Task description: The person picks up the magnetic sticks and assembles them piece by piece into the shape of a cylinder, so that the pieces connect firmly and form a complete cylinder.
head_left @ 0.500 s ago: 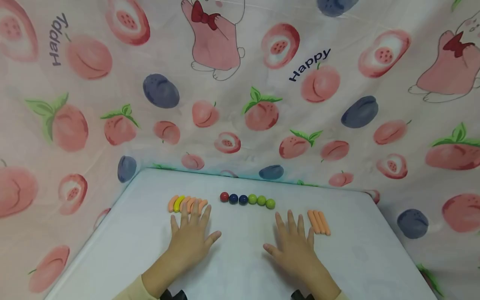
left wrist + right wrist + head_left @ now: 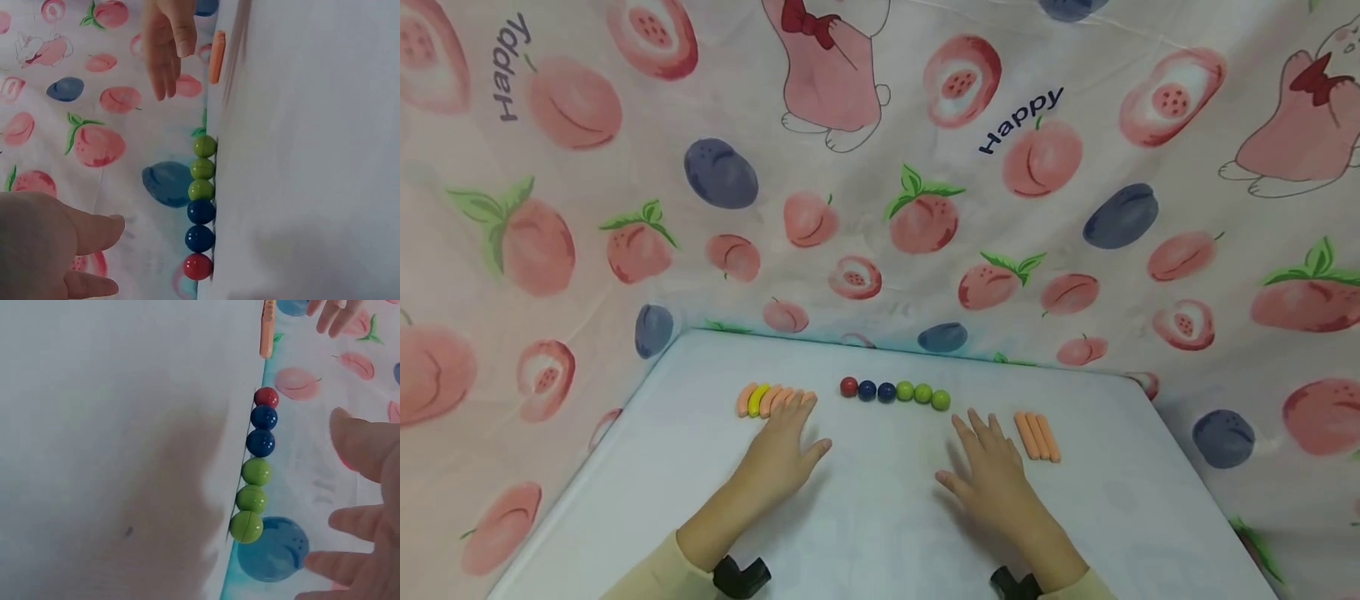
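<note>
The left hand [image 2: 777, 454] and right hand [image 2: 996, 475] are both released, fingers loosely extended above the white tabletop [image 2: 880, 525]. At left, the left hand's fingers block the head view of the right end of a row of curved orange pieces [image 2: 768, 403], one yellow piece [image 2: 759, 401] among them. Three orange sticks [image 2: 1037, 436] lie just right of the right hand. Six red, blue and green balls [image 2: 889, 392] line the far middle; fruit-printed cloth [image 2: 850, 196] rises beyond.

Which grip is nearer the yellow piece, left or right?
Left. The left grip reaches just right of the yellow piece; the right grip is much farther right, beside the orange sticks.
</note>
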{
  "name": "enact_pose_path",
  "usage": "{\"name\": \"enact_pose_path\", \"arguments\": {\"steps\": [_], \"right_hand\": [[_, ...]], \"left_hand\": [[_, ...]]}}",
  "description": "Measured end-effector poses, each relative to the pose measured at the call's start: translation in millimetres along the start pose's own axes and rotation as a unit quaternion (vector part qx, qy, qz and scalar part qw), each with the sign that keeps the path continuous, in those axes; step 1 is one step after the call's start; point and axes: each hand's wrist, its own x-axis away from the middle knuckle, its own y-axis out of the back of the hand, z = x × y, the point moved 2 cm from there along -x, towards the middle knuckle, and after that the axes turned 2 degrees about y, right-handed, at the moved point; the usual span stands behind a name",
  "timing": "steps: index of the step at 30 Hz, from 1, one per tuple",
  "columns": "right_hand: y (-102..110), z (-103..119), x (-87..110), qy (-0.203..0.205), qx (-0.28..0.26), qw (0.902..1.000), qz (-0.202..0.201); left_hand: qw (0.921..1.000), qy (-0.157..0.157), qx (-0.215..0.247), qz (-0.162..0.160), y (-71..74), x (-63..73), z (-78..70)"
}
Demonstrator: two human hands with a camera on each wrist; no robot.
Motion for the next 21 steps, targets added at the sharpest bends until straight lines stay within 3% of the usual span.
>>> {"name": "enact_pose_path", "arguments": {"steps": [6, 13, 21], "right_hand": [[-1.7, -7.7, -13.3, 0.020, -0.053, 0.9971, -0.050], [-7.1, -15.6, -37.9, -0.045, -0.137, 0.9889, -0.034], [-17.5, -28.9, -65.4, -0.094, -0.198, 0.9755, -0.018]], "left_hand": [[0.9980, 0.029, 0.049, -0.027, 3.4, -16.6, 9.1], [0.9911, 0.075, 0.106, -0.030, 2.0, -40.9, 27.1], [0.9906, 0.093, 0.091, -0.041, -6.7, -58.6, 38.7]]}}
